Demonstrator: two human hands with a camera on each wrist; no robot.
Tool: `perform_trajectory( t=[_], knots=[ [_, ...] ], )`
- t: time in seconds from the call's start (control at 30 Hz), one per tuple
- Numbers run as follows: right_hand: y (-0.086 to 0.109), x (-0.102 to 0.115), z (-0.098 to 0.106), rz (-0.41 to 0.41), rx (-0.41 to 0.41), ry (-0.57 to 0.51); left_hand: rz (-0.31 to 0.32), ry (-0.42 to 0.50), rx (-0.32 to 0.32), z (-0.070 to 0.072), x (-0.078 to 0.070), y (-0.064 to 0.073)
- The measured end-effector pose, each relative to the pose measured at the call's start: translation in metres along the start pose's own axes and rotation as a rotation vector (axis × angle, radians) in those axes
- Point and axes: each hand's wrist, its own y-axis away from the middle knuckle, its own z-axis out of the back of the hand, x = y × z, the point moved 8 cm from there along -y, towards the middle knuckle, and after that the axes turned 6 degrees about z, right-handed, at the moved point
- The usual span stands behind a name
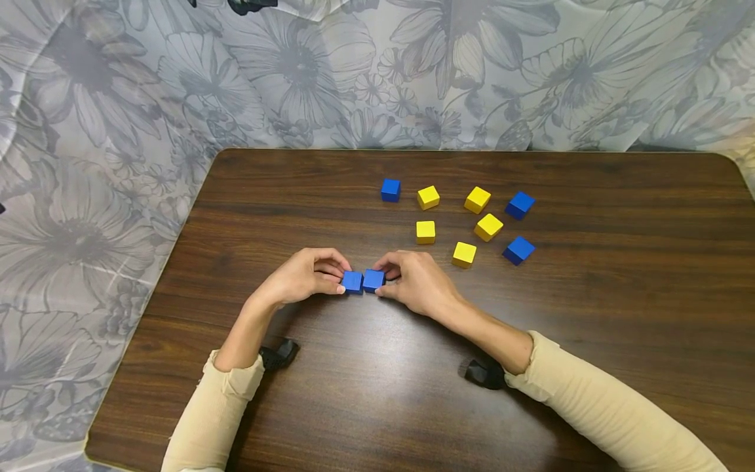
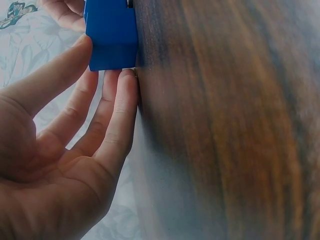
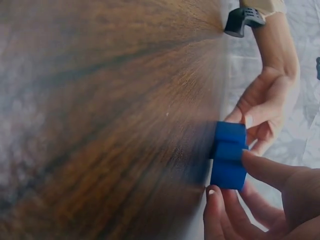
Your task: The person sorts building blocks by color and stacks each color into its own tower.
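Note:
Two blue cubes sit side by side on the dark wooden table (image 1: 330, 367), with a thin gap between them in the head view. My left hand (image 1: 303, 275) pinches the left blue cube (image 1: 352, 282) between thumb and fingers. On the other side, my right hand (image 1: 421, 282) holds the right blue cube (image 1: 374, 280) the same way. The left wrist view shows a blue cube (image 2: 112, 35) at the tips of the left thumb and fingers. In the right wrist view, the nearer blue cube (image 3: 229, 172) is in the right hand's fingers.
Behind and to the right lie several yellow cubes, among them one yellow cube (image 1: 464, 254) nearest the right hand. Three more blue cubes stand around them, one a back-left blue cube (image 1: 390, 190). A flowered cloth (image 1: 295, 72) hangs behind the table.

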Motion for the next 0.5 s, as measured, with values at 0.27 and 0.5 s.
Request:
perform_trajectory(
  t=[0.27, 0.5],
  knots=[
    [-0.002, -0.0005, -0.0026, -0.01, 0.013, 0.027, -0.006, -0.003, -0.002, 0.0009, -0.001, 0.0006],
    [-0.0026, 0.0005, -0.0046, -0.006, 0.019, 0.037, -0.004, 0.003, 0.001, 0.0005, -0.0006, 0.0002]
  ],
)
